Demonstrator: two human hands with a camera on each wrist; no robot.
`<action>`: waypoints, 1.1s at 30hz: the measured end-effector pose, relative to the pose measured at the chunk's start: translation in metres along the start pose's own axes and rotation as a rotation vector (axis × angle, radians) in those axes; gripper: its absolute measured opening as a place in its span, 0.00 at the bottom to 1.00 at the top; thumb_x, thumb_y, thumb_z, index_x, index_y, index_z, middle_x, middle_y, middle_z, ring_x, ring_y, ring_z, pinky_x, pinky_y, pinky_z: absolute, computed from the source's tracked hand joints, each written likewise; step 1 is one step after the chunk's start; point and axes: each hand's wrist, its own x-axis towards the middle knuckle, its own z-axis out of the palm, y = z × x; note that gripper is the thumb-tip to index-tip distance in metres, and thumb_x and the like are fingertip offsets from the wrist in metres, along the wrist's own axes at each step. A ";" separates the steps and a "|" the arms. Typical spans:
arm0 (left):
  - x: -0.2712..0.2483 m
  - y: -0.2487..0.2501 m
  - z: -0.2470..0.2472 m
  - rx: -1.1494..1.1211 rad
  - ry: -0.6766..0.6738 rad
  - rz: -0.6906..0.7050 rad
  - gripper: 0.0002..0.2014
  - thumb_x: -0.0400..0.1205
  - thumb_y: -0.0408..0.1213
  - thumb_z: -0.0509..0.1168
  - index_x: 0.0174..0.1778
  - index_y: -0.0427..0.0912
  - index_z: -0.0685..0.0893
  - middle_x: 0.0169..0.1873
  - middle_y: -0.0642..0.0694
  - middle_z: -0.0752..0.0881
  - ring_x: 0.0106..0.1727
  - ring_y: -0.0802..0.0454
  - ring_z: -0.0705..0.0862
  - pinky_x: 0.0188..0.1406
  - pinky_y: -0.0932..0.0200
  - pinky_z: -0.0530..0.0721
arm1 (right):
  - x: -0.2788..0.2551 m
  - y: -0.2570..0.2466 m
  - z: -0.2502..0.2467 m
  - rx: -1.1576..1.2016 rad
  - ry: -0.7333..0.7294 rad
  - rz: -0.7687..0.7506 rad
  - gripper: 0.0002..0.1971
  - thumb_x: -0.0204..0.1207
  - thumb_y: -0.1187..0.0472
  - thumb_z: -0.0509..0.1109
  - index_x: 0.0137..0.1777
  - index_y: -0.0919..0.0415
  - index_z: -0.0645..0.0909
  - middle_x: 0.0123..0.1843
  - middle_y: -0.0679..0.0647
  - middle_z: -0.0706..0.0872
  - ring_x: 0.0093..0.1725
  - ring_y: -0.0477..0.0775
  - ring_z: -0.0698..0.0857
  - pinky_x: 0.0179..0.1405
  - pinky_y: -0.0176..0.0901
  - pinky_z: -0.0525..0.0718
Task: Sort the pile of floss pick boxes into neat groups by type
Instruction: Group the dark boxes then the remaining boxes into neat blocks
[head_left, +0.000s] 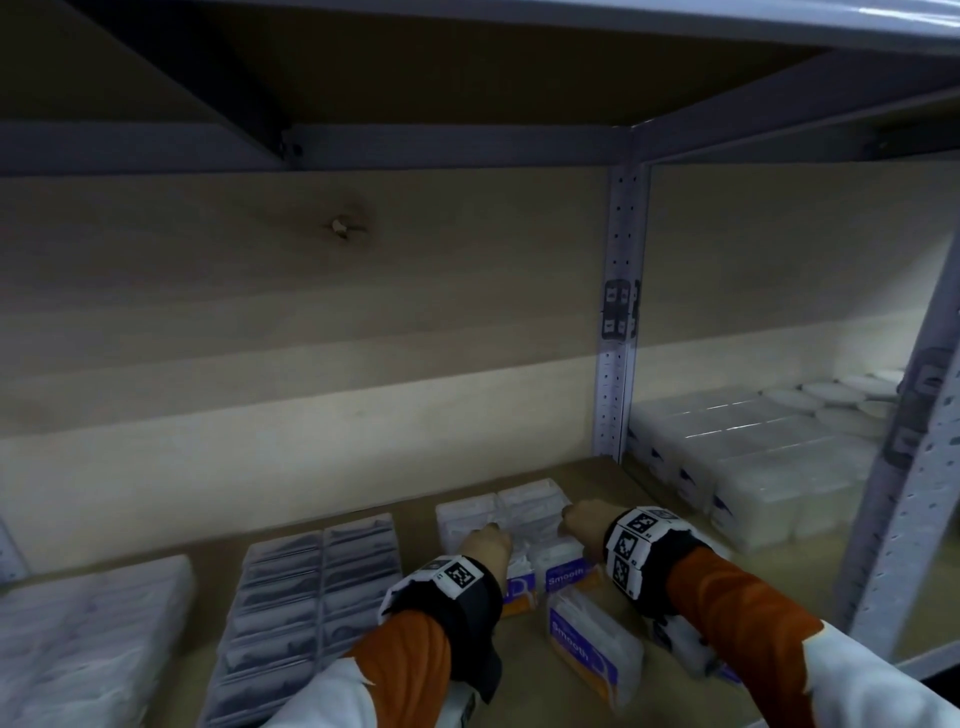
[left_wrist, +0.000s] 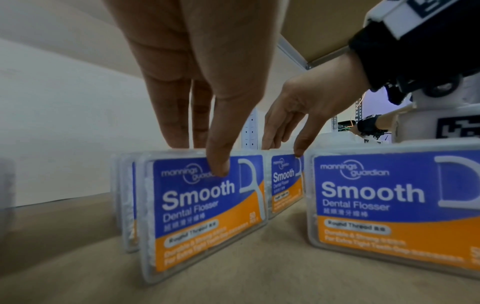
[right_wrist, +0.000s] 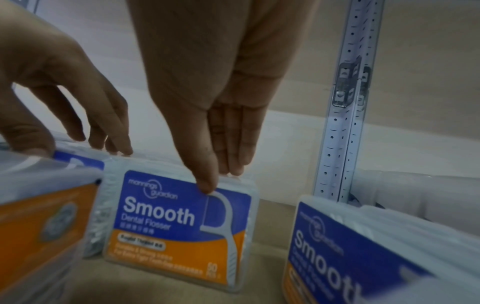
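— While the labels read clearly from both wrist views, what stays hard to make out?

— From the head view the two rows of "Smooth" floss boxes (head_left: 511, 519) blur together under the hands, so I cannot count them there. The dark-filled boxes (head_left: 311, 597) to the left are hazy, and the pale boxes (head_left: 88, 629) at the far left are cut off by the frame edge. Both forearms cover the near part of the shelf.

— What do the hands have?

— The left hand (left_wrist: 205, 86) pinches the front box of the left row (left_wrist: 205, 207) at its top edge: thumb on the blue label, fingers (left_wrist: 174, 123) straight down behind it. The right hand (right_wrist: 221, 98) does the same with the front box of the right row (right_wrist: 179, 222), thumb tip on the label, fingers behind the top. Both boxes stand upright on the shelf board.

— How many can you count?

— In the left wrist view, three boxes stand one behind another under the left hand, with the right row's box beside them and one loose box (left_wrist: 389, 205) nearer the camera. The head view shows two loose "Smooth" boxes between the forearms, one tilted on its side (head_left: 587, 649).

— And the surroundings?

— A tan shelf board (head_left: 561, 712), a pale wooden back panel, a grey perforated steel upright (head_left: 618, 364), another shelf overhead, and a neighbouring bay on the right with rows of translucent white containers (head_left: 753, 467). The light is dim.
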 end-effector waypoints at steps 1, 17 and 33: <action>0.001 0.000 -0.001 0.006 -0.007 0.010 0.27 0.84 0.27 0.61 0.79 0.30 0.61 0.77 0.34 0.66 0.78 0.38 0.67 0.77 0.54 0.66 | 0.000 0.000 0.000 0.019 0.004 0.001 0.22 0.79 0.70 0.65 0.73 0.72 0.72 0.73 0.68 0.74 0.71 0.65 0.76 0.70 0.51 0.76; -0.006 0.016 -0.003 0.060 0.055 0.453 0.20 0.84 0.35 0.59 0.74 0.38 0.74 0.72 0.39 0.74 0.73 0.41 0.72 0.69 0.52 0.70 | -0.044 0.019 0.004 0.128 0.010 0.079 0.20 0.81 0.62 0.64 0.73 0.62 0.75 0.72 0.62 0.77 0.71 0.59 0.76 0.67 0.44 0.74; -0.016 0.054 0.002 0.221 -0.078 0.595 0.22 0.79 0.27 0.64 0.70 0.33 0.75 0.69 0.35 0.75 0.69 0.38 0.74 0.66 0.49 0.73 | -0.095 0.046 0.061 0.281 -0.018 0.268 0.32 0.76 0.57 0.71 0.79 0.58 0.65 0.75 0.57 0.73 0.74 0.57 0.74 0.72 0.43 0.72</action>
